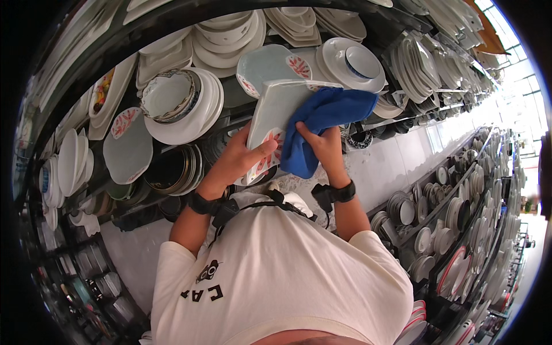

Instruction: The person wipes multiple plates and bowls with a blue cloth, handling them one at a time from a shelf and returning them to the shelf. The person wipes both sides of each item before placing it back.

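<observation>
My left hand (243, 157) grips the near left edge of a pale grey-green rectangular plate (276, 105), its thumb over a red leaf pattern in the corner. The plate is tilted up in front of the shelf. A blue cloth (315, 116) lies bunched against the plate's right side, held in my right hand (321, 142). Beyond the plate rests a matching grey-green dish (263, 62) with red leaf corners. Another of that pattern, a rounded plate (128, 146), sits on the shelf to the left. The cloth hides much of the plate's right part.
A stack of white plates (211, 108) topped by patterned bowls (168, 95) stands left of my hands. White plates with a small blue-rimmed bowl (362, 62) are at the right. Dark plates (166, 172) sit on the lower shelf. Crockery racks (448, 215) line the aisle floor (379, 168).
</observation>
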### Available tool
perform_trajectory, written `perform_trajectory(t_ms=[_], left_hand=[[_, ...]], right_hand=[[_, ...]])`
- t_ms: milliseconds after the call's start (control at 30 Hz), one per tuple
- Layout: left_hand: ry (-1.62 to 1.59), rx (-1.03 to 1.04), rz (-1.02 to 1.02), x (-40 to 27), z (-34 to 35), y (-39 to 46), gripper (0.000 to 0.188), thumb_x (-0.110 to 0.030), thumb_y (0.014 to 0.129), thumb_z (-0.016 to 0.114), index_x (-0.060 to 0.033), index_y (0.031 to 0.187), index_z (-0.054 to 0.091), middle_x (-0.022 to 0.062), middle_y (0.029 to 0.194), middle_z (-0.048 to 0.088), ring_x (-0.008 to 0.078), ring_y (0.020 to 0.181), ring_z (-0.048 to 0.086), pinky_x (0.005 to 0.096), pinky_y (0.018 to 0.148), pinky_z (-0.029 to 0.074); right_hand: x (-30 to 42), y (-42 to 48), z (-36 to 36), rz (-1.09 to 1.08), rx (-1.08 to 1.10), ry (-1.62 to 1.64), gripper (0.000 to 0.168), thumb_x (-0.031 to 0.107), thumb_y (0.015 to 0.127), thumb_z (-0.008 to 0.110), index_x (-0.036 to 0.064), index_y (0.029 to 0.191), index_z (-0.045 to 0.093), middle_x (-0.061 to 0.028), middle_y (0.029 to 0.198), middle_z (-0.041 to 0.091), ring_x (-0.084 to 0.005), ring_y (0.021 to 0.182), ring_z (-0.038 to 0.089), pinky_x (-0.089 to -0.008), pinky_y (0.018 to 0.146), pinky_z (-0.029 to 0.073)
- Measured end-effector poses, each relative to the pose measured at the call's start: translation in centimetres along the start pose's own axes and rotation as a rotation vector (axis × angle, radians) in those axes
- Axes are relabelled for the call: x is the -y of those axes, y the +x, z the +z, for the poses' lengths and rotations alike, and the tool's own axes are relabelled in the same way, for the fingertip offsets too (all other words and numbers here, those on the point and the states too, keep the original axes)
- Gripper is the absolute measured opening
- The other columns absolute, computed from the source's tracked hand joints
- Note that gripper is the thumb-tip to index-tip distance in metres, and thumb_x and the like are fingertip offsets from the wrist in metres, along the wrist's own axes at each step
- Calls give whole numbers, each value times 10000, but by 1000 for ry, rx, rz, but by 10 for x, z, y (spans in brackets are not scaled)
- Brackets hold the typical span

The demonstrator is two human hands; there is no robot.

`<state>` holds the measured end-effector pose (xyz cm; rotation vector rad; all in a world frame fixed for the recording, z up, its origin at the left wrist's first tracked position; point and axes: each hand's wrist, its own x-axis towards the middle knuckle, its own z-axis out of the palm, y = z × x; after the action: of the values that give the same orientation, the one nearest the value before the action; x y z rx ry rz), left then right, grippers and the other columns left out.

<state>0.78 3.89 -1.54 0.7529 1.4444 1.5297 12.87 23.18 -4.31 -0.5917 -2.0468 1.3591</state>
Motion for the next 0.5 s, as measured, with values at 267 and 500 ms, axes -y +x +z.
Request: perform_trajectory(t_ms=[267, 500], left_hand=[[-326, -80, -40, 11, 15, 32, 521, -260, 930, 587, -35, 1354, 383, 115, 1113, 628, 205, 908, 667, 333, 737, 576], [-43, -139, -58, 7, 11, 39, 455, -206, 1004, 465, -83, 1392, 261, 187, 1006, 664, 223, 838, 693, 305, 711, 569]], right_hand=[[-25, 28, -16, 199, -39, 446, 258, 66, 800, 745, 22, 1009, 599, -64, 965, 637, -156, 875, 605, -301, 800, 497], [-34, 86, -31, 262, 95, 501, 383, 51, 844, 696, 14, 1179, 513, -82, 1058, 608, -185, 935, 617, -316, 819, 525]])
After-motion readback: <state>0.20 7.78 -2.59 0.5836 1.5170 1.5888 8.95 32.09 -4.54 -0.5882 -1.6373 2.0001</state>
